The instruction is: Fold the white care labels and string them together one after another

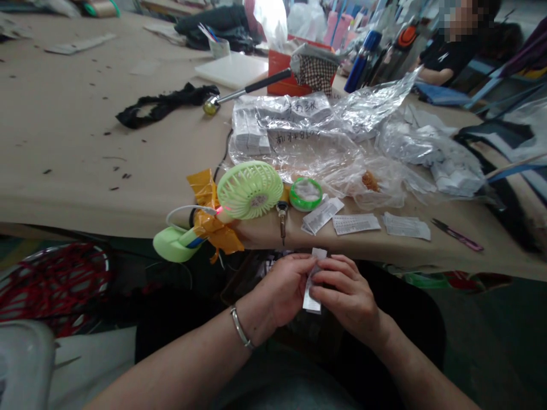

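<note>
Just off the table's front edge, my left hand [288, 287] and my right hand [351, 291] close together on a small stack of white printed labels [313, 302], held upright between the fingers. Beyond them on the table lie more label stacks: one fanned pile [323, 213], one middle stack [356, 224] and one to the right [407, 226]. A green round tub [305, 194] with white stuff in it stands behind the fanned pile. The metal tip of a soldering-iron-like tool [282, 221] points down over the edge, left of the labels.
A green fan [250, 191] is taped at the table edge. Thread snips [458, 235] lie at right. Clear plastic bags [307, 148] with label bundles cover the middle. A black cloth strip [166, 105] and a hammer-like tool [245, 91] lie behind. A person [455, 48] sits at the far right.
</note>
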Motion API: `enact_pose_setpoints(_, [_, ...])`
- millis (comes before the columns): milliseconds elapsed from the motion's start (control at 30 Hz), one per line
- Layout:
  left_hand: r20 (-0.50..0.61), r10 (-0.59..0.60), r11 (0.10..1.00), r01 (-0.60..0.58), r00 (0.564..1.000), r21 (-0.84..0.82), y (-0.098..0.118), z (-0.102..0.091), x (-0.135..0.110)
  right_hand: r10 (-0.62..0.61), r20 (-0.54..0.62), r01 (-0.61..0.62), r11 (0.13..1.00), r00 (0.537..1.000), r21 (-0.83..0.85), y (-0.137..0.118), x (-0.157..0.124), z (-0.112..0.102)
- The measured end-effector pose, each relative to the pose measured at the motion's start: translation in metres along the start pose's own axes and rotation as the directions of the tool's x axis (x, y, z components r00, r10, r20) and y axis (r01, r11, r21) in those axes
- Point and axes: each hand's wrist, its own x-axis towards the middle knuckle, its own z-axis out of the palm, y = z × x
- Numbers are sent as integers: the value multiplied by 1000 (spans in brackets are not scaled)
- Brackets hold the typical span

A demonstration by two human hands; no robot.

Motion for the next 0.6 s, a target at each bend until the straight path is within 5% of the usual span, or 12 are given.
enact_pose_setpoints(267, [20,1,1000,0,1000,-23,-2,-3,-2,-6,18,6,1000,1000,11,-2,-3,6])
enact_pose_setpoints(467, [-67,-39,999,40,997,16,-3,1,-3,15,9,-15,1000,1000,9,-5,-3,-5])
enact_pose_setpoints(600, [-171,-59,987,84,983,140,-2,3,-3,207,-125,-232,942,970,-243,30,-19,-37])
